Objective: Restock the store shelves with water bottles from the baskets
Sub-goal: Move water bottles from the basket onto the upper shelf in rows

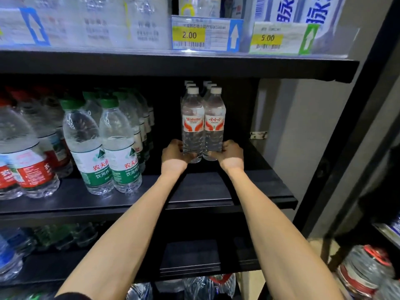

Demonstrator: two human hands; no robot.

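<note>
Place: I am in a shop | proof: price tags (189,35) reading 2.00 and 5.00 | black shelves (199,191) lined with water bottles (192,118)

Between your left hand (175,153) and your right hand (230,154), the clear bottles (193,105) have white caps and white labels with red-orange swooshes and red lettering; the shelf board (205,191) under your wrists is black. Left of your left hand, the green-capped bottles (104,144) wear green-and-white labels with red characters, and beyond them stand the red-labelled bottles (28,169), red and white. Above your hands both price tags carry yellow patches: the left tag (205,33) has a white arrow on blue, the right tag (279,38) a white arrow on green.
</note>
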